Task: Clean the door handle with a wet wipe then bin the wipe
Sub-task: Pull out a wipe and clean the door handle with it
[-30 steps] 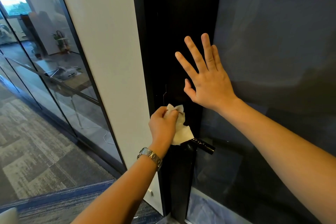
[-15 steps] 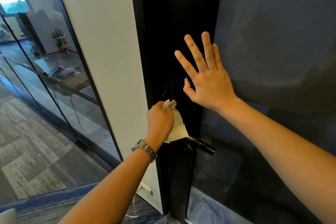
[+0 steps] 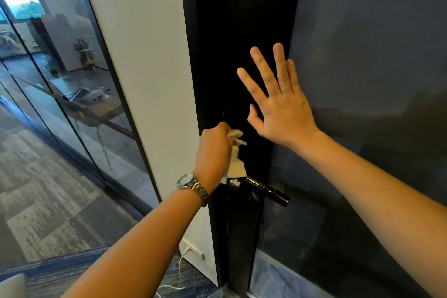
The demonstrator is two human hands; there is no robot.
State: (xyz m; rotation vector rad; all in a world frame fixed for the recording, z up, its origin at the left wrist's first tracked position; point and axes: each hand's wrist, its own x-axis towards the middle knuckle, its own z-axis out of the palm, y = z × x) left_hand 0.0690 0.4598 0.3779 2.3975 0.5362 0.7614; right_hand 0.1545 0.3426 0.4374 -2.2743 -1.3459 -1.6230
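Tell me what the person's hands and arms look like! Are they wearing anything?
There are no gloves and no sleeves in view: the left hand and right hand are bare, and so are both forearms. The left wrist wears a silver metal watch with a round pale face and a link band. No rings show on the right hand, and its wrist wears nothing.

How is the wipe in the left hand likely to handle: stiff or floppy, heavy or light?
Probably floppy: the wipe bunches at the fingers of the left hand and droops in folds toward the door handle. Likely light, since curled fingers alone hold it. Pale streaks on the handle suggest it is damp, so it may cling slightly.
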